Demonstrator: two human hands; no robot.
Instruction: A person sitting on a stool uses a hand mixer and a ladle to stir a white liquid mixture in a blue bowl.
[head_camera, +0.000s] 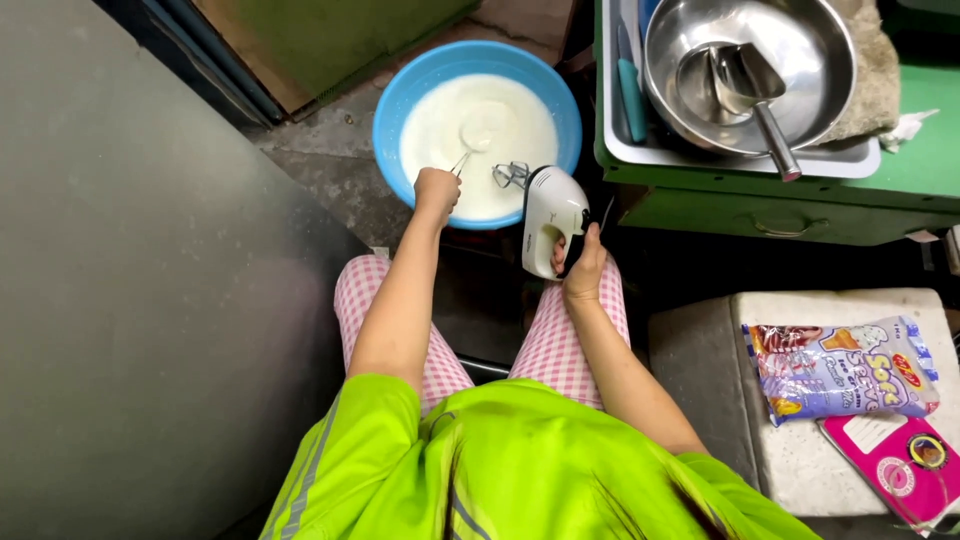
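A blue bowl (395, 95) full of white batter (520, 135) sits on the floor ahead of my knees. My left hand (437, 190) grips the handle of a spoon (478, 130) whose bowl lies coated in the batter. My right hand (578, 262) holds a white electric hand mixer (551, 212) by its handle, lifted at the bowl's near right rim. The mixer's metal beaters (510, 174) hang just over the batter.
A large steel bowl (815, 50) with a metal scoop (755, 85) rests in a grey tray (740, 158) on a green cabinet at the upper right. A printed mix packet (840, 368) and a pink packet (905, 465) lie on a pale block at the right. A grey wall fills the left.
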